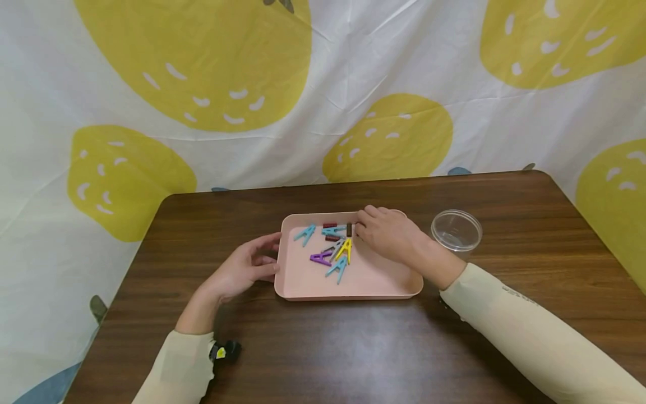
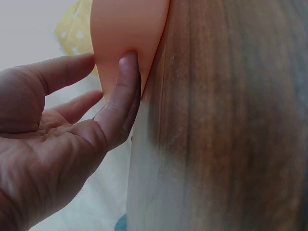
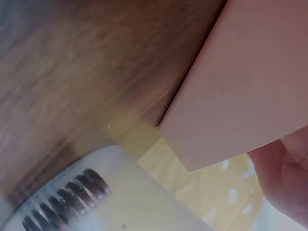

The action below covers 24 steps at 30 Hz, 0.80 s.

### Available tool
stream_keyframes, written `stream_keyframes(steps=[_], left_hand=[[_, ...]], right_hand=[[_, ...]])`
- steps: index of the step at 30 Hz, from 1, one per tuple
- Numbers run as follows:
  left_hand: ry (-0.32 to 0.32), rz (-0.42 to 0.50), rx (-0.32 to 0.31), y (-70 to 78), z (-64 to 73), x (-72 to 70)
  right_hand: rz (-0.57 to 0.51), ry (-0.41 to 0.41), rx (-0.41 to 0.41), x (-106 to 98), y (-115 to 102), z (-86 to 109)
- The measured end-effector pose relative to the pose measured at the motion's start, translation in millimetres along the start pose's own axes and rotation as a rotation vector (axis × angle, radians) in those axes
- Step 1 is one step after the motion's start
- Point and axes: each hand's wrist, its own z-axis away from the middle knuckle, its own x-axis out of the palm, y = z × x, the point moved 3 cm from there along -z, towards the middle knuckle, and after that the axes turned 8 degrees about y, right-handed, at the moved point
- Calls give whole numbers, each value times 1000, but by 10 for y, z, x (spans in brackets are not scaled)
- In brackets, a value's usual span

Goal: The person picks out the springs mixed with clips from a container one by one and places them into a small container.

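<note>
A pink tray (image 1: 303, 286) holds several clothespins: light blue (image 1: 338, 269), purple (image 1: 321, 258), yellow (image 1: 345, 251) and grey (image 1: 336, 249). Small dark red ribbed pieces (image 1: 330, 225) lie at its back, with a dark brown one (image 1: 349, 230) beside the right fingertips. My left hand (image 1: 248, 264) touches the tray's left side, its fingers loosely extended against the outer wall in the left wrist view. Over the tray's back right reaches my right hand (image 1: 388, 233), its fingers pointing down and left. Its fingertips are mostly hidden, so whether it pinches anything cannot be seen.
A clear round container (image 1: 456, 231) stands right of the tray. In the right wrist view, a dark ribbed piece (image 3: 67, 199) shows at the container's wall. The brown wooden table (image 1: 353, 348) ends at a lemon-patterned cloth (image 1: 252, 157) behind it.
</note>
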Motion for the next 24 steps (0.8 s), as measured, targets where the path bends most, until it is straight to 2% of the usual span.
stream_keyframes(steps=[5,15,24], left_hand=[[-2,-3,1,3,-8,0],[0,-9,5,8,-17,-7],[-1,-2,8,0,-14,-22]], right_hand=[[19,35,-10,-41,-15,12],[90,-46,-62,-261,-19,22],[117,14,-66,-538,2,82]])
